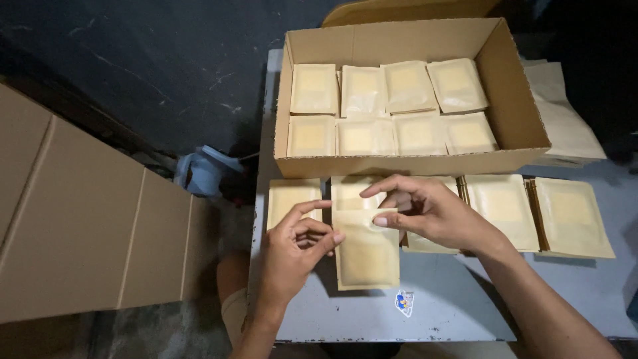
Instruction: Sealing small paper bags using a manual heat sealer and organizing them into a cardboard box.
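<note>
Both hands meet over the grey table: the left hand and right hand each pinch the top edge of a tan kraft pouch, fingers curled, just below the cardboard box of pouches.

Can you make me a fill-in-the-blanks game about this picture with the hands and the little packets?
1. Both hands, the left hand and the right hand, pinch the top edge of one tan ____.
2. The cardboard box holds packets laid in ____ rows.
3. The sticker on the table lies just ____ the held pouch.

Missing words: pouch; two; below
</note>
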